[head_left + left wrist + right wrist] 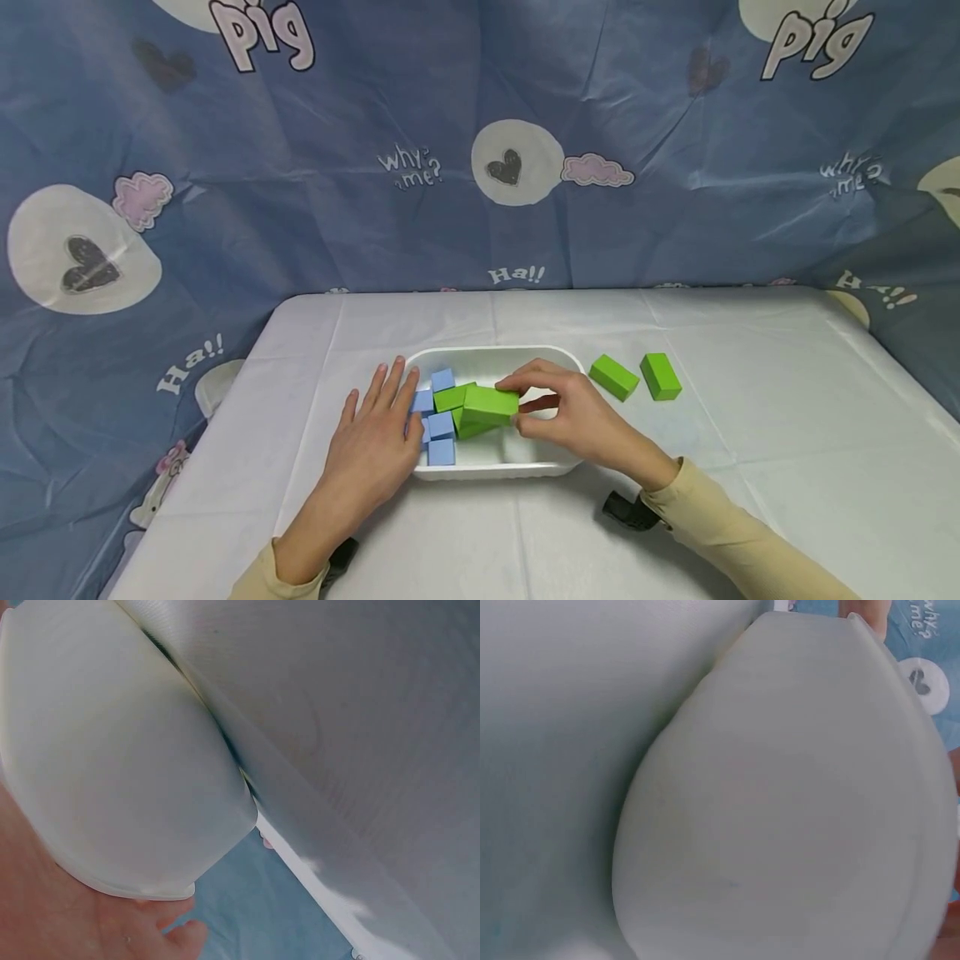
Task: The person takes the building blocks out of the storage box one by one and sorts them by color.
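Note:
In the head view a white plastic tub (540,471) stands on the table, with several light-blue blocks (442,452) at its left end and green blocks (450,398) beside them. My right hand (573,412) reaches over the tub's right side and pinches a green block (491,406) between thumb and fingers, above the other green ones. The left hand (378,446) lies over the tub's left rim, its fingers straight and pointing away. In both wrist views the tub's pale outer wall (127,750) fills much of the picture and hides the blocks.
Two green blocks (614,377) lie on the white tablecloth (787,433) to the right of the tub. Behind the table hangs a blue printed curtain (337,125). Black straps (630,511) show at the wrists.

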The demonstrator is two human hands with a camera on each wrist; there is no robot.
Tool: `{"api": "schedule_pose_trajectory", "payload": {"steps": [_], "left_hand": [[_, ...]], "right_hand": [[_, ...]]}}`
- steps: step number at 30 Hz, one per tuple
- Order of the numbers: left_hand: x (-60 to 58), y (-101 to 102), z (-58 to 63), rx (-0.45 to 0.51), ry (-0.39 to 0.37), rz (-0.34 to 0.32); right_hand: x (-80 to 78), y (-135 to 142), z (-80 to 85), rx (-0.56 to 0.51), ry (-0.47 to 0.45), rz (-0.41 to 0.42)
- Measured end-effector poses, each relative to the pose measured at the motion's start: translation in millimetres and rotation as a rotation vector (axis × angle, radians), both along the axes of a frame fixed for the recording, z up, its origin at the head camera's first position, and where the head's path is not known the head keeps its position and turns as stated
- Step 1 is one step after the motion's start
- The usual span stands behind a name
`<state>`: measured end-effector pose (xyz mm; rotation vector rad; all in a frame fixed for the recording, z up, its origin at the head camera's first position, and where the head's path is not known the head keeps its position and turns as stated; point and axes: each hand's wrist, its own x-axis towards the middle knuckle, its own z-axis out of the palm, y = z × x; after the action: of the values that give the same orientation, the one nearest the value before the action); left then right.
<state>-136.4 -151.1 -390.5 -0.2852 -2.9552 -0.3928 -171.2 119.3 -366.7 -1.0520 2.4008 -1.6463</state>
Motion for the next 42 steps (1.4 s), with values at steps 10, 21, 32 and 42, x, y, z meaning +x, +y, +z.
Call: {"api": "schedule_pose_trajectory", "payload": {"steps": [10,21,32,42], "left_hand": [[-0.5,0,-0.1,0.003,0.003,-0.002],[-0.3,0,-1.0,0.007,0.002,-0.006],[-1.9,1,1.1,0.009,0.003,-0.003],[-0.5,1,0.2,0.013,-0.001,0.000]], "right_hand": [[-2.9,16,-4.9,-0.015,0.037,-0.037],[-1.0,37,-4.0,-0.052,0.041,-0.122],[-1.2,57,0.1,-0.075,0.060,-0.212],[-1.2,84,4.6,0.016,0.100,-0.312]]}}
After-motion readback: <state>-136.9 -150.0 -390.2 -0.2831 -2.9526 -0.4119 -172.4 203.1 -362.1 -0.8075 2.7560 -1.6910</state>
